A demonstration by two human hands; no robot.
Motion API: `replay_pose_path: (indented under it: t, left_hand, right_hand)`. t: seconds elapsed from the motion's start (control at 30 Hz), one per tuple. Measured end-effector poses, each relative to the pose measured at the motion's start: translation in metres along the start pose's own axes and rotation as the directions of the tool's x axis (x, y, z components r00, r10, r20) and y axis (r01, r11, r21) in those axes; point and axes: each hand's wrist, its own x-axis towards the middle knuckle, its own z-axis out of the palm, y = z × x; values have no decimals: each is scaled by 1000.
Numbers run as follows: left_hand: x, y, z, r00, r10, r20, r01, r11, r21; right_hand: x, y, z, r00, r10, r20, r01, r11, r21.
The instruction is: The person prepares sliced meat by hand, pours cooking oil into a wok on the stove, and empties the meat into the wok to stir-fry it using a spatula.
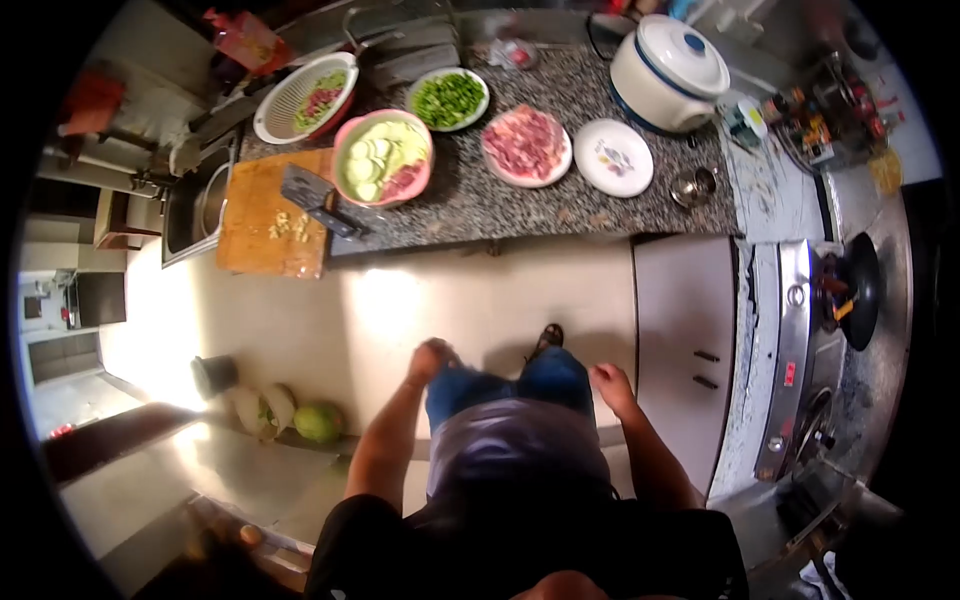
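My left hand (433, 358) hangs beside my left thigh, blurred, its fingers partly hidden. Lower at my right side, my right hand (612, 388) has its fingers curled in, and nothing shows in it. Both hands are apart from the counter. On the counter ahead, a cleaver (318, 203) lies across a wooden cutting board (250, 210) beside chopped pale pieces (290, 228) that look like garlic. A pink bowl (428, 172) holds sliced pale-green vegetable and some meat. A plate of chopped green vegetable (448, 100), a plate of raw meat (523, 145) and a floral plate (613, 158) stand to its right.
A white colander (275, 110) stands back left by the sink (188, 215). A white cooker (668, 75) and a metal cup (694, 186) are at the right. The gas stove (790, 350) bears a wok (860, 290). A green round fruit or vegetable (317, 422) is behind me, left.
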Motion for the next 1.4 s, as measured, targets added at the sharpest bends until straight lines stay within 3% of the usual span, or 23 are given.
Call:
replay_pose_path:
  t: [0.03,0.07,0.13,0.27,0.33,0.4,0.5,0.57,0.6,0.63,0.67,0.7,0.73,0.77,0.87,1.0,1.1,1.13,1.17,1.2,1.23,1.3,1.4]
  left_hand:
    - [4,5,7,970,-240,27,241,954,-177]
    - [2,22,0,991,-134,-6,134,988,-77]
    - [-3,30,-5,986,-168,15,168,979,-114]
    - [-20,20,-31,995,-93,-23,89,990,-113]
    - [-31,-7,-36,994,-108,-13,100,958,-268]
    - [-48,-8,-59,995,-101,6,100,963,-252]
    - [-53,-25,-70,991,-131,1,128,967,-218]
    - [-44,-35,-64,977,-209,37,209,912,-353]
    - [-38,-26,-66,983,-176,44,179,900,-398]
    - [-33,-12,-67,990,-129,63,144,887,-438]
    - [-27,23,-77,989,-116,96,149,838,-525]
    - [-12,4,-60,994,-69,90,110,786,-608]
    - [-3,36,-65,984,-118,130,170,827,-535]
    - [6,59,-68,979,-124,160,195,796,-574]
    - [34,102,-55,975,-105,197,200,800,-566]
    - [82,143,-32,964,-45,261,180,836,-519]
    - [115,179,-19,954,-3,298,150,868,-473]
    - [109,160,-18,955,32,295,127,853,-506]
    - [103,143,-11,978,101,180,28,799,-600]
    - [107,161,-10,986,41,163,59,822,-566]
    - [111,154,-6,988,24,152,66,827,-559]
    - [109,179,-9,994,-53,95,94,855,-509]
    - [115,209,-39,1000,-17,-20,4,861,-508]
  right_hand:
    - [-4,11,2,1000,-14,-21,15,1000,16]
    - [-7,17,4,999,-37,-30,37,999,15]
    - [-13,19,8,993,7,-121,-12,999,-34]
    - [-23,-12,34,991,5,-134,-1,1000,25]
    - [-27,-10,55,987,-56,-153,51,998,-37]
    - [-35,-18,76,986,-32,-164,30,999,-10]
    - [-44,-24,97,988,43,-150,-14,981,193]
    - [-45,-12,99,986,65,-157,-33,980,195]
    - [-49,-10,99,986,89,-141,-61,980,187]
    - [-50,0,99,984,5,-179,32,980,199]
    - [-41,12,92,995,37,-93,-26,993,115]
    - [-46,12,87,992,-31,-126,34,999,22]
    - [-54,3,82,963,-20,-268,47,994,95]
    - [-52,1,73,961,-78,-265,86,996,17]
    - [-56,-20,32,946,-33,-323,41,999,18]
    - [-55,-7,-16,878,108,-466,1,974,228]
    - [-51,28,-48,825,160,-542,84,914,397]
    - [-58,32,-53,850,201,-488,33,903,429]
    - [-57,46,-62,879,161,-449,82,875,476]
    - [-56,69,-68,878,209,-431,112,786,608]
    - [-63,32,-87,836,373,-403,-30,764,645]
    - [-65,38,-104,840,363,-404,-29,773,634]
    - [-51,45,-102,842,420,-339,-180,810,558]
